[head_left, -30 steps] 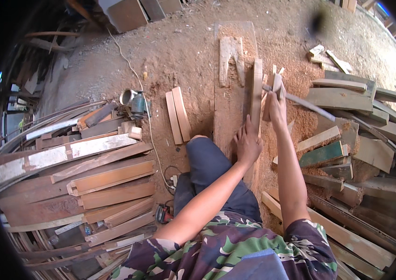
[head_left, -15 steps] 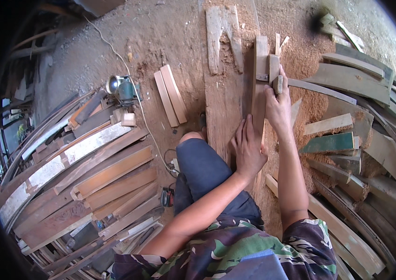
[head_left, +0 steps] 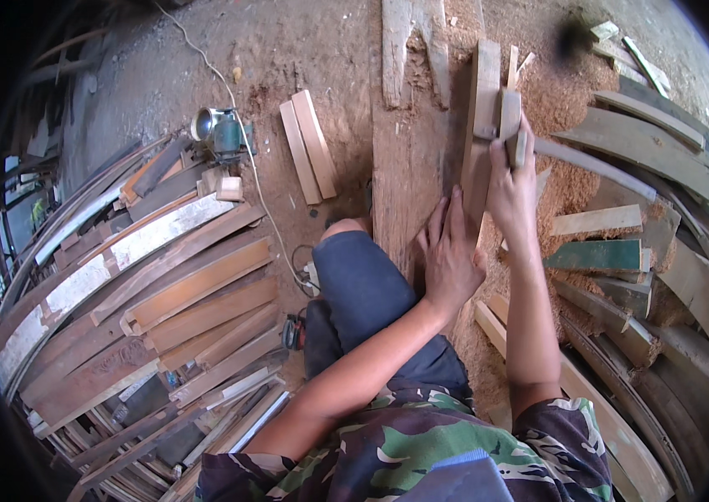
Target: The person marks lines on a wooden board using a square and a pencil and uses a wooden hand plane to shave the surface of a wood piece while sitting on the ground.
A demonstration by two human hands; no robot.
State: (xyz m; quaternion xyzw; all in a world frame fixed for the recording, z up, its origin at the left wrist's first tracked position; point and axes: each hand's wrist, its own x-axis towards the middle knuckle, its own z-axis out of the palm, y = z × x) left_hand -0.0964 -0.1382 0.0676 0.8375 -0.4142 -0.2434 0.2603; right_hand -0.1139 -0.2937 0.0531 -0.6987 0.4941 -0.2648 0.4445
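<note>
A long narrow wooden board (head_left: 482,96) lies lengthwise in front of me, pointing away. My left hand (head_left: 453,263) grips its near end, with fingers stretched along the left side and top and the thumb at the right. Farther up, my right hand (head_left: 513,188) is closed around what looks like a wooden marking gauge (head_left: 511,113). The gauge's short block sits against the board's right edge. Its long grey beam (head_left: 601,170) crosses the board and sticks out far to the right. The palm side of my right hand is hidden.
Beneath the board is a wide rough plank (head_left: 405,159), forked at its far end. Two planed strips (head_left: 308,146) lie left, near a green power tool (head_left: 227,134) and its cable (head_left: 250,159). Stacked lumber (head_left: 204,297) fills the left; offcuts (head_left: 597,255) and shavings (head_left: 568,117) lie right.
The view has shifted a little. My right hand and the gauge stay on the board's far part, the beam slightly blurred and tilted more steeply. My left hand keeps its hold on the near end.
</note>
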